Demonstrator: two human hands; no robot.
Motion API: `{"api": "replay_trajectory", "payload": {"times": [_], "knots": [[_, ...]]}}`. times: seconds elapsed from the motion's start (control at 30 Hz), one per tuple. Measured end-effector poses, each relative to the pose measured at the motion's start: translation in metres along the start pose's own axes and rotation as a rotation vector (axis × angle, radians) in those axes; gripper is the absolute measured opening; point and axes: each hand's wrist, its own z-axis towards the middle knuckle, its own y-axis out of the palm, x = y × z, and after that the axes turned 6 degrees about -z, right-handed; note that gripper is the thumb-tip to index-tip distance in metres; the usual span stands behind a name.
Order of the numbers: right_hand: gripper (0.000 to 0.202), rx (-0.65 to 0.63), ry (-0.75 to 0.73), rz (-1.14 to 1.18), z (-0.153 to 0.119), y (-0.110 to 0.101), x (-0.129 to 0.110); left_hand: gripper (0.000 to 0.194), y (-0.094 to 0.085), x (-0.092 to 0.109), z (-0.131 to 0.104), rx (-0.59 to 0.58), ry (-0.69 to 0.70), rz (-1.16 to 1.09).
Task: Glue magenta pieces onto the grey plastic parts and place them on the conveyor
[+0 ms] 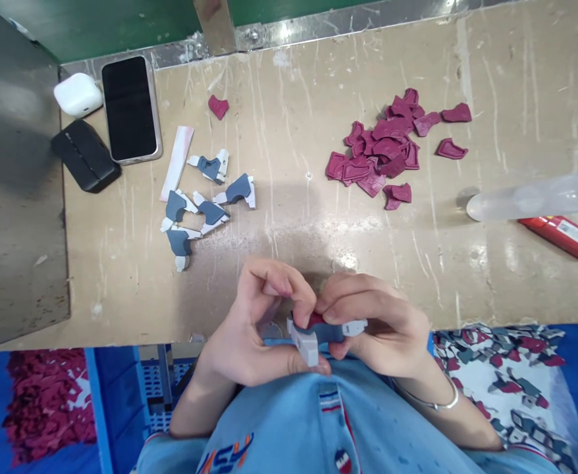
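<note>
Both hands [313,329] pinch grey-blue part [311,336], maroon piece apparently between; scratched beige bench [318,224], green wall [96,26] behind.

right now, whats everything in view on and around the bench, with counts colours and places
phone: 1, black screen, far left of bench
earbud case: 1, white, left of phone
black case: 1, below earbud case
white strip: 1, right of phone
grey-blue and white parts: about 5, loose, left centre
maroon pieces: a pile, right centre, plus one alone near top
clear bottle: 1, lying at right edge
red tube: 1, under bottle
blue bins: maroon pieces at left, assembled parts at right
bracelet: 1, silver, right wrist
hands: left and right, both gripping one grey, blue and maroon part
</note>
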Motion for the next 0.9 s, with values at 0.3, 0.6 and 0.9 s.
{"api": "replay_trajectory", "payload": {"times": [0.3,0.6,0.9], "knots": [[0.014,0.041,-0.013,0.045,0.0017,0.0012,-0.0002,0.091,-0.0031,0.0041,0.0056,0.004,0.148,0.184],[0.012,0.037,-0.008,0.035,0.0031,-0.0004,-0.0002,0.087,-0.0012,0.0023,0.0031,0.05,0.116,0.173],[0.017,0.021,0.027,0.006,0.001,-0.0021,-0.0018,0.082,0.0005,0.001,0.0069,0.052,0.106,0.182]]}}
